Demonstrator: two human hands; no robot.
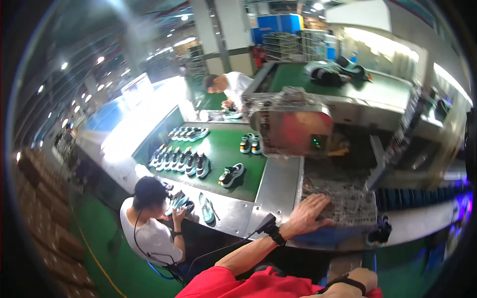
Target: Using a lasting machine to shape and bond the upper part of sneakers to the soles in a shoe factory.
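Note:
My left hand (305, 214), a black band and a small cabled device at its wrist, rests with fingers stretched out on the near edge of a plastic-wrapped machine bed (350, 201). It holds nothing. My right hand (362, 279) is low at the bottom edge, a dark band across its wrist; its fingers are hidden. Above the bed stands the machine's wrapped head (295, 124), with a reddish front and a small green display. Beyond my right hand, a dark shoe (380, 231) sits on the metal ledge.
Left of me, a green conveyor (223, 144) carries rows of sneakers (181, 161) and a single sneaker (231, 175). A co-worker in a dark cap (149, 223) handles a shoe at the near side; another person (231, 87) works across. More shoes (338, 72) lie on an upper belt.

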